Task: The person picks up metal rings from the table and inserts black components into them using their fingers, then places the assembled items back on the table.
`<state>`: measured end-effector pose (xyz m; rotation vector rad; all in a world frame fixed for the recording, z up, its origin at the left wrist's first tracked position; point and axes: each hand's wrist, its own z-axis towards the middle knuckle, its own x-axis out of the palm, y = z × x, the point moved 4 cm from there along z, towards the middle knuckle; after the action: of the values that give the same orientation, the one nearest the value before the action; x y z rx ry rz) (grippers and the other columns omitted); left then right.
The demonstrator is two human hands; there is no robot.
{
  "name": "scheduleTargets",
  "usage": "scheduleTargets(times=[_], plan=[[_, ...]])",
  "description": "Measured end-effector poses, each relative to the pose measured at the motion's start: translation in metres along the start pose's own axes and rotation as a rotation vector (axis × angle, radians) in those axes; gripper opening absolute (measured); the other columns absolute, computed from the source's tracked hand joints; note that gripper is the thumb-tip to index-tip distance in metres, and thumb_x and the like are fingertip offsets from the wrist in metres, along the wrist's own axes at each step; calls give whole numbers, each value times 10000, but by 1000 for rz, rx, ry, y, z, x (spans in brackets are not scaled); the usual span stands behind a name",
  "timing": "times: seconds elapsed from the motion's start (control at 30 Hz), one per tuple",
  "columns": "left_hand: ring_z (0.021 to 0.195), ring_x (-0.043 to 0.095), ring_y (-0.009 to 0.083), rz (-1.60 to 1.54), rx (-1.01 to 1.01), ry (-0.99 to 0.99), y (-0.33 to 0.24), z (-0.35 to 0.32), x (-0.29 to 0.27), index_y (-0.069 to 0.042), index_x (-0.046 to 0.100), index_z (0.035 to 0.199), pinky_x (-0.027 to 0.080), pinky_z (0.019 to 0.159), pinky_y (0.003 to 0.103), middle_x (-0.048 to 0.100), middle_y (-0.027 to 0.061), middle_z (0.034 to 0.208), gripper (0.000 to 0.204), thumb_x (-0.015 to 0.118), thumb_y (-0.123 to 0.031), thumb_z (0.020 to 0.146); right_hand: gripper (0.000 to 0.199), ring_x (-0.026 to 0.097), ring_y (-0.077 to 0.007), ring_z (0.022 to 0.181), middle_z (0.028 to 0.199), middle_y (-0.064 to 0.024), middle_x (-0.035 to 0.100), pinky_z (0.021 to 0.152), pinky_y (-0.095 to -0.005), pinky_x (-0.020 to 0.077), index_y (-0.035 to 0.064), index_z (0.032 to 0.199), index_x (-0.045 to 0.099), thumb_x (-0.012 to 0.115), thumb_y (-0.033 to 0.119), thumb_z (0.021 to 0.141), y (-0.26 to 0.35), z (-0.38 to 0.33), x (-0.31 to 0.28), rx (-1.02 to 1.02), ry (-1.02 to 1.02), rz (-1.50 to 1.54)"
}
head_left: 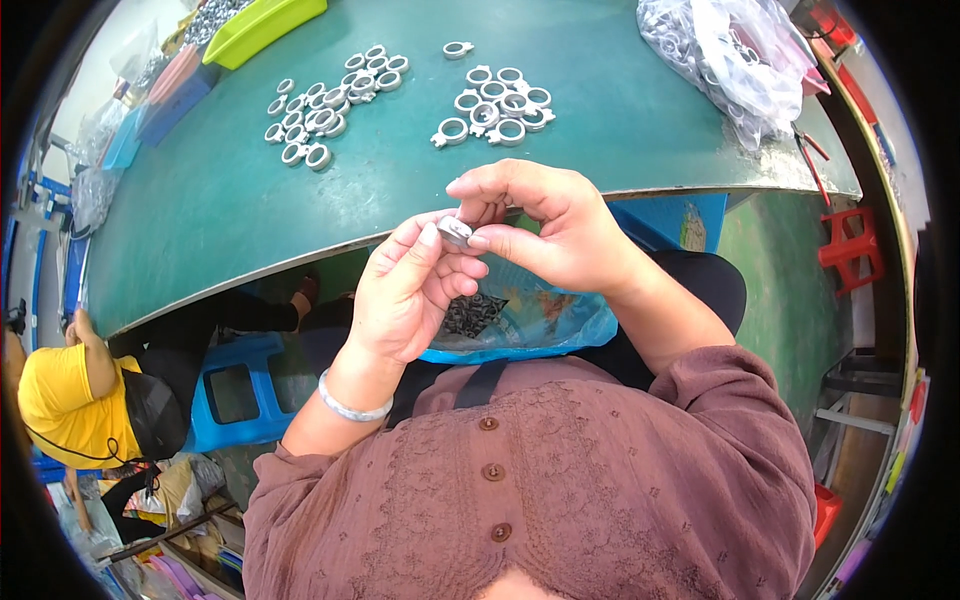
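My left hand (408,292) and my right hand (545,225) meet in front of my chest, both pinching one small grey metal ring part (455,232) between thumbs and fingertips. Below the hands, in my lap, lies an open blue plastic bag (540,320) with several dark small parts inside. On the green table (220,210) beyond the hands lie two groups of similar grey ring clamps, one to the left (325,105) and one at the middle (495,105).
A clear plastic bag of ring parts (725,55) sits at the table's far right. A lime-green tray (262,25) and pink and blue bins (175,90) line the far left. A person in a yellow shirt (65,400) sits lower left by a blue stool (235,390). Red stools (850,245) stand right.
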<state>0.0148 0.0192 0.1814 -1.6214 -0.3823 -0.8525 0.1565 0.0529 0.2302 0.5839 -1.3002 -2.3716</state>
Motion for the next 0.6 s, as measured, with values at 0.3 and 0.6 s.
scheduleTargets(times=[0.3, 0.6], plan=[[763, 614, 180, -59, -19, 15, 2, 0, -1, 20, 485, 1088, 516, 635, 251, 594, 99, 906, 261, 405, -168, 926, 319, 577, -128, 758, 844, -64, 594, 696, -242, 467, -6, 1021, 568, 612, -76, 713, 3, 0, 2, -80, -7, -65], [830, 611, 191, -54, 36, -6, -1, -2, 1, 21, 480, 1100, 519, 715, 271, 591, 107, 946, 246, 441, -126, 906, 312, 580, -135, 743, 839, -74, 594, 681, -243, 470, -10, 1010, 569, 617, -64, 706, 3, -1, 2, -90, -8, -68]])
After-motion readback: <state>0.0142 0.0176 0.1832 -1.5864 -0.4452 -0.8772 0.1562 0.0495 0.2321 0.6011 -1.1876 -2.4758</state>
